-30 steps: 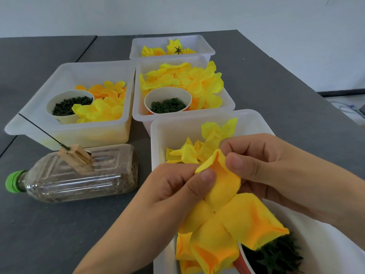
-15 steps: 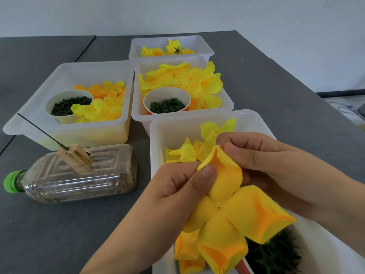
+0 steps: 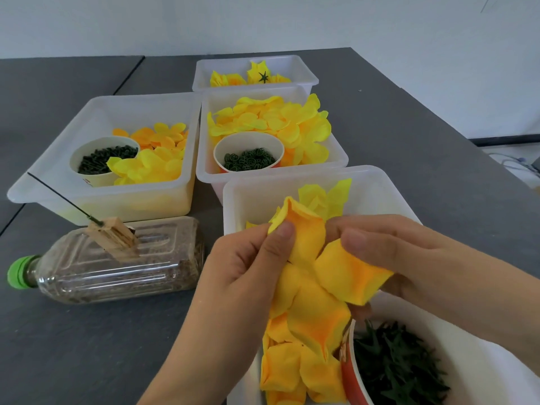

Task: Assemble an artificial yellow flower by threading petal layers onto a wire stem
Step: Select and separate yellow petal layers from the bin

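A large yellow-orange petal layer (image 3: 315,276) hangs over the nearest white bin (image 3: 377,182). My left hand (image 3: 248,270) pinches its upper petal between thumb and fingers. My right hand (image 3: 409,258) grips the right petal, thumb on top. More yellow petal layers (image 3: 295,372) lie in the bin under them. The thin dark wire stem (image 3: 61,197) sticks up slanted from a wooden block (image 3: 115,239) on a plastic bottle (image 3: 117,260) lying on its side at the left.
A red-rimmed cup of green calyx pieces (image 3: 394,366) sits in the near bin. Three more white bins behind hold yellow petals; two contain paper cups of small green rings (image 3: 248,159) (image 3: 105,159). The dark table edge (image 3: 467,135) runs along the right.
Both hands have spread the petal layer apart: the upper petal rose with my left hand and the right petal was pulled outward. The layer's centre now shows more.
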Tool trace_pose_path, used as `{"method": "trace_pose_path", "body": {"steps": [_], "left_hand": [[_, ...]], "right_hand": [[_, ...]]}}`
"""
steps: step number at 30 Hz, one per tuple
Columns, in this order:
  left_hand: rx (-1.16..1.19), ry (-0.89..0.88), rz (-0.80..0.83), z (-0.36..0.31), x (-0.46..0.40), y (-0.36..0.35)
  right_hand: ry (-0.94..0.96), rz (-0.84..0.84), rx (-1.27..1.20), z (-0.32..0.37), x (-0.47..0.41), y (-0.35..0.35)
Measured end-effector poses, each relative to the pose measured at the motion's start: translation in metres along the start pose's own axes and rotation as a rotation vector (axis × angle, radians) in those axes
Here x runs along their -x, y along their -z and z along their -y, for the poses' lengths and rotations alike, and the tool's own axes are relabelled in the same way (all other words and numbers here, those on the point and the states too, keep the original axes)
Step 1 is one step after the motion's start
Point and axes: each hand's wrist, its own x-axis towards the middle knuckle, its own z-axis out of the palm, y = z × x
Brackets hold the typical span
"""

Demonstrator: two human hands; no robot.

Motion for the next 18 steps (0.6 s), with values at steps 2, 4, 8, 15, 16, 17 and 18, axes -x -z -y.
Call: {"method": "trace_pose_path", "body": {"steps": [2,4,8,15,16,17,18], "left_hand": [[-0.063,0.018,-0.070,-0.001,0.000,-0.002],[-0.119,0.028,-0.133,-0.001,-0.001,-0.002],[-0.341,-0.154,-0.232,0.000,-0.002,-0.006],[-0.719,-0.426,-0.112,-0.007,0.003,-0.011],[-0.682,-0.389,-0.087,-0.007,0.004,-0.011],[-0.677,-0.371,-0.068,-0.007,0.004,-0.011],[-0.708,-0.382,-0.048,-0.007,0.004,-0.013]], "right_hand": [[0.055,-0.106,0.122,-0.001,0.004,0.004],[0.093,-0.069,0.096,-0.001,0.008,0.007],[0.120,-0.155,0.093,-0.004,0.009,0.001],[0.087,-0.297,0.064,-0.013,0.009,-0.011],[0.099,-0.306,0.092,-0.016,0.010,-0.012],[0.108,-0.322,0.122,-0.017,0.011,-0.012],[0.128,-0.341,0.135,-0.018,0.012,-0.012]]}}
